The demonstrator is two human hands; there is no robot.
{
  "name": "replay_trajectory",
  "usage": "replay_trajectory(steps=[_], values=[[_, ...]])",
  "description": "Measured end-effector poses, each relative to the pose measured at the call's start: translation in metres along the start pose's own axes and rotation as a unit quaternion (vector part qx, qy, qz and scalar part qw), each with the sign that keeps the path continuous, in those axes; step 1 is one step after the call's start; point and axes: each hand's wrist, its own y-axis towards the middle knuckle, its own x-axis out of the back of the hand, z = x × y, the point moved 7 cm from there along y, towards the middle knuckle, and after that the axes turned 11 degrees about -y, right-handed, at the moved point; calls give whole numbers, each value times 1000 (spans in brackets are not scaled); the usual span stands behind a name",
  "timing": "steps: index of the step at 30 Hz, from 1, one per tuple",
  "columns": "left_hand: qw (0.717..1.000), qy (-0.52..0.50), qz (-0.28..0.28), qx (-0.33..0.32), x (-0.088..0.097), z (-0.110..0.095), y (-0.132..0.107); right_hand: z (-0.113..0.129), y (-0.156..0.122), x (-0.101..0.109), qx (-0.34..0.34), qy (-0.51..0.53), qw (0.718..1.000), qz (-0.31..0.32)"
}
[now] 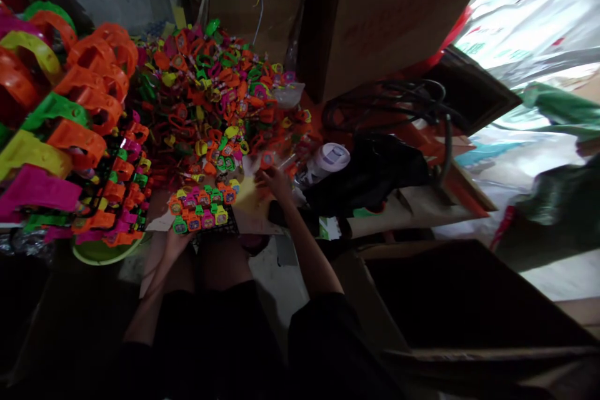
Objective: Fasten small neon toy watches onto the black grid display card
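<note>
My left hand (178,242) is at the near edge of a black rack (215,227) set with rows of toy watches (205,206) in orange, green, yellow and pink. Its fingers go under the rack and are partly hidden; the hand grips that edge. To the right, my right hand (276,184) is over a yellowish patch of the worktop (250,197). Its fingers are bent together beside an orange toy watch (267,160) and clear plastic. Whatever they pinch is too blurred to make out. A large heap of loose toy watches (201,100) lies beyond both hands.
Racks packed with toy watches (89,131) stand close on the left, above a green basin (107,253). A white round container (332,157) and a black bag (375,169) are at right. Cables (398,100) lie behind them. An open carton (384,300) stands at lower right.
</note>
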Motion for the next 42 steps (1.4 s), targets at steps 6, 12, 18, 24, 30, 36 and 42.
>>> replay_trajectory(steps=[6, 12, 18, 24, 30, 36, 42], values=[[1000, 17, 25, 8, 1, -12, 6, -3, -100, -54, 8, 125, 989, 82], [999, 11, 36, 31, 3, -15, 10, -2, -130, -88, 23, 54, 992, 109], [998, 7, 34, 46, 5, -6, 11, 9, -123, -92, 54, 1, 992, 116], [998, 13, 56, 38, 2, -14, 12, 24, -127, -87, 107, -22, 985, 133], [998, 10, 46, 49, 2, -16, 12, 32, -124, -88, 140, -7, 980, 144], [999, 0, 35, 41, 3, -12, 12, 29, -120, -99, 138, -22, 981, 131], [999, 10, 30, 19, 2, -26, 8, 32, -120, -106, 165, -37, 975, 143]])
